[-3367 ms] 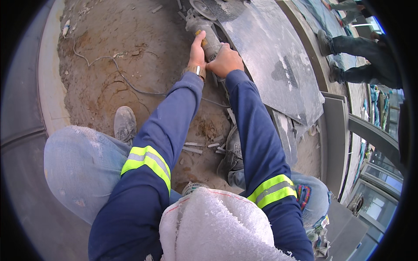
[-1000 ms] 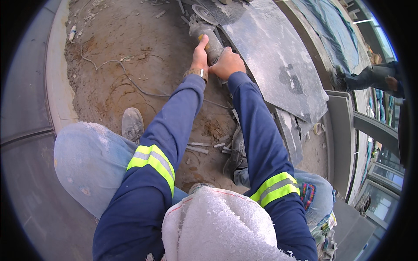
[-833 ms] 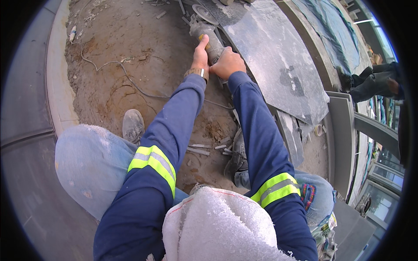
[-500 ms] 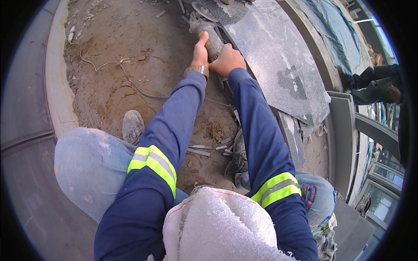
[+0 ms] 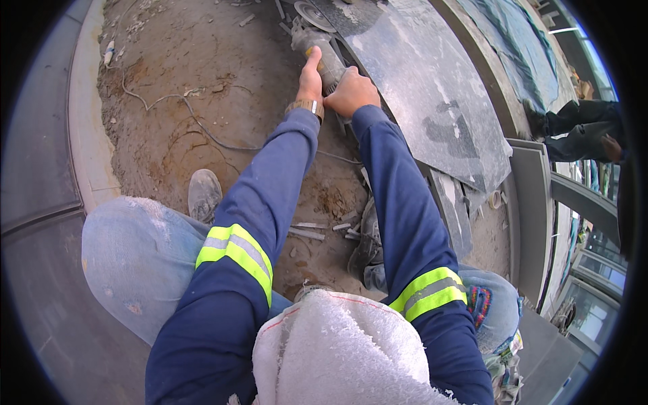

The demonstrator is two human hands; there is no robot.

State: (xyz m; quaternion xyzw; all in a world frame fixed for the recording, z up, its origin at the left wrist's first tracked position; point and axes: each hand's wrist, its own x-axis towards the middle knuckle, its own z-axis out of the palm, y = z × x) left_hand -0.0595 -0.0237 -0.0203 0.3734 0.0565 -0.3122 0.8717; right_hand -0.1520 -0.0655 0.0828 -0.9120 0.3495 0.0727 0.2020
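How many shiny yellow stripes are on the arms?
2. One yellow stripe wraps the left sleeve above the elbow; the other yellow stripe wraps the right sleeve. Both hands grip the grinder. None seem hidden.

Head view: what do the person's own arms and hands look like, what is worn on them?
Both arms wear long dark blue sleeves, each with a yellow-and-grey reflective band around the upper part. The left hand and right hand are bare, no gloves. A tan wristband, perhaps a watch strap, circles the left wrist.
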